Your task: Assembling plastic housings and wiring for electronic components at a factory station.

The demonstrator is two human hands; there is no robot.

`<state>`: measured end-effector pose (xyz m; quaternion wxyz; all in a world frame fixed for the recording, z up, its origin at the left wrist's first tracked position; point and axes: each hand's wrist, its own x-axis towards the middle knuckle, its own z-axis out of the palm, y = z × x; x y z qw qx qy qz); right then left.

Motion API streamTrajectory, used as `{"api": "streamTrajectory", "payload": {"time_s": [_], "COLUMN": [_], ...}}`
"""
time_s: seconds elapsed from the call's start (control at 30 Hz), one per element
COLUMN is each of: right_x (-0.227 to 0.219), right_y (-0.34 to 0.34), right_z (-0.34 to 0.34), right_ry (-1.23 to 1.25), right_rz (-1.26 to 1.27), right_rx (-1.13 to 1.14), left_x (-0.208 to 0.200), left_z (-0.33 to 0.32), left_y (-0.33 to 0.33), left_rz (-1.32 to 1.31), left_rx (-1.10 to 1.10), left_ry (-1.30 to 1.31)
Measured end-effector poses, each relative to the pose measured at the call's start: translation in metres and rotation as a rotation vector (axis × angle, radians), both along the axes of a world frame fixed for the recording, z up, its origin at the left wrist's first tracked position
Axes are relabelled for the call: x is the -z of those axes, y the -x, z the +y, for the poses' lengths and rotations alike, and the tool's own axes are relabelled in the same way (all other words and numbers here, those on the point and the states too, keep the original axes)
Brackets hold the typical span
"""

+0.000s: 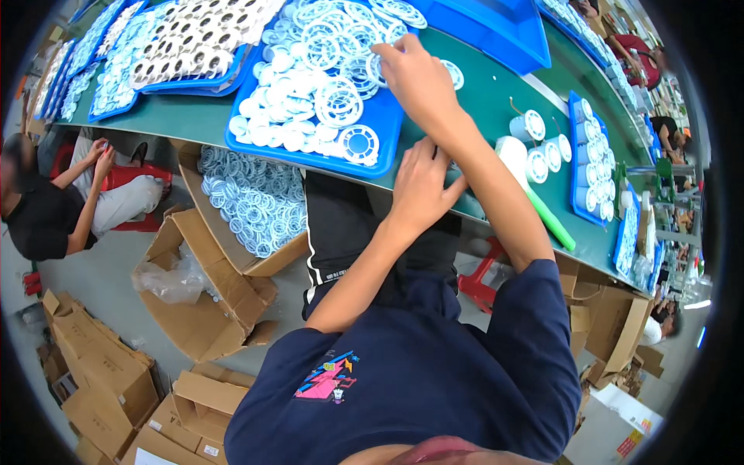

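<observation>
My right hand (418, 81) reaches across to the far right part of a blue tray (310, 157). Its fingers are bent around the edge of a white slotted plastic ring (375, 71), among many similar rings (339, 102). Small white round caps (287, 105) are heaped in the same tray. My left hand (421, 186) is at the table's front edge beside the tray, partly below my right forearm. Its thumb is spread from the fingers, and nothing shows in it. To the right are several white cylindrical parts (535, 125) and a bright green handle-like bar (552, 219).
A blue tray (589, 155) of white cylinders stands at the right, and an empty blue bin (496, 35) at the back. More part trays (194, 85) are on the left. Below the table sits a carton of rings (256, 205). Another person (54, 194) sits at the left.
</observation>
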<state>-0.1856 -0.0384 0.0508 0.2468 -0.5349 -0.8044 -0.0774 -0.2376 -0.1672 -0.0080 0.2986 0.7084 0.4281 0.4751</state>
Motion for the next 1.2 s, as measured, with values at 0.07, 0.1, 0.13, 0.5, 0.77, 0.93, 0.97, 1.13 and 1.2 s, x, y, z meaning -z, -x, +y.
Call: {"api": "streamTrajectory", "payload": {"time_s": [0.07,0.1,0.13,0.5,0.77,0.93,0.97,1.13,1.2], "right_x": [-0.013,-0.026,-0.037,0.04,0.046,0.04,0.039,0.043,0.019], "right_y": [-0.012,-0.018,-0.027,-0.082,-0.105,-0.095,-0.094,-0.1,-0.095], "right_z": [-0.011,-0.024,-0.04,-0.207,-0.18,-0.197,-0.198,-0.203,-0.205], "right_ry": [-0.059,-0.082,-0.064,0.124,0.07,0.158,0.207,0.224,0.204], "right_rz": [0.079,0.168,0.245,0.305,0.198,0.17,0.155,0.421,0.567], "right_rx": [-0.046,-0.065,-0.084,0.285,0.249,0.224,0.245,0.217,0.21], "left_x": [0.004,0.004,0.004,0.004,0.007,0.005,0.005,-0.006,-0.007], "left_z": [0.002,0.001,0.001,0.005,0.0,-0.001,-0.002,-0.007,-0.008], "left_y": [0.001,0.005,0.01,0.003,-0.001,0.003,0.005,0.025,0.024], "left_rz": [0.009,-0.002,-0.01,-0.031,-0.034,-0.033,-0.03,0.034,-0.037], "left_rx": [0.016,0.004,-0.02,0.002,-0.022,-0.007,-0.003,-0.051,-0.015], "left_ry": [-0.032,-0.037,-0.042,0.062,0.074,0.103,0.104,0.135,0.136]}}
